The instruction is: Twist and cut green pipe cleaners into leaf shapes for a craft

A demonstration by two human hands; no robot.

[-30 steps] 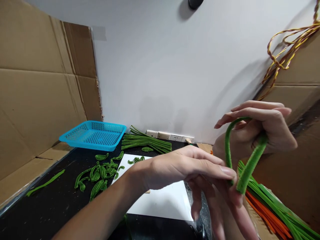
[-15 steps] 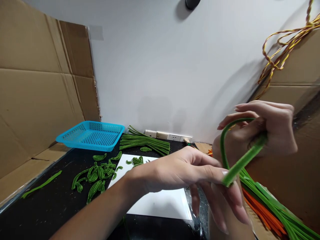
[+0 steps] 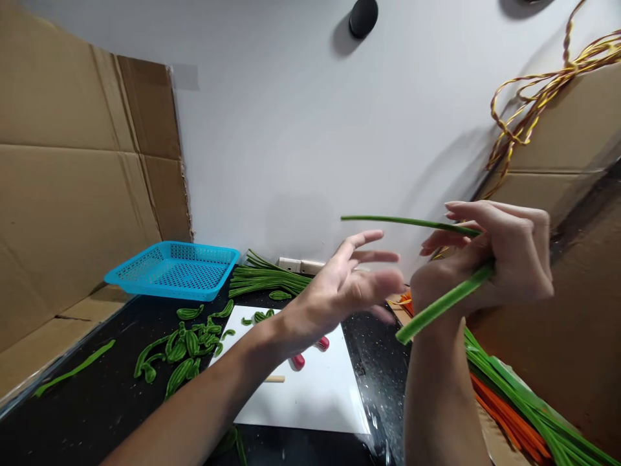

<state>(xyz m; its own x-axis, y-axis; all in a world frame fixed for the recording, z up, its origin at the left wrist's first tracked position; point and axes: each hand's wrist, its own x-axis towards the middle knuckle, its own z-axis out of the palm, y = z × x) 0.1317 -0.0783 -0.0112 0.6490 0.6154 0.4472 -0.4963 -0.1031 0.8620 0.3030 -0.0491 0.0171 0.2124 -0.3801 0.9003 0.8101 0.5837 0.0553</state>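
My right hand (image 3: 490, 265) is closed around a green pipe cleaner (image 3: 439, 304), folded so that one end points left above my fingers and the other slants down to the left. My left hand (image 3: 347, 288) hovers just left of it, fingers spread and partly blurred, holding nothing. Below my hands lies a white board (image 3: 325, 395) on the black tabletop (image 3: 97, 401). A pile of folded green leaf shapes (image 3: 187, 340) rests left of the board.
A blue plastic basket (image 3: 174, 268) stands at the back left. Straight green pipe cleaners (image 3: 266, 278) lie by the wall sockets. More green and orange stems (image 3: 519, 408) lie at the right. Cardboard panels (image 3: 72, 188) line both sides. Two red-tipped handles (image 3: 310, 353) show under my left wrist.
My left hand has let go of the pipe cleaner's lower ends and opened, moving up and left. The freed end has sprung out to the left. The right hand keeps its grip.
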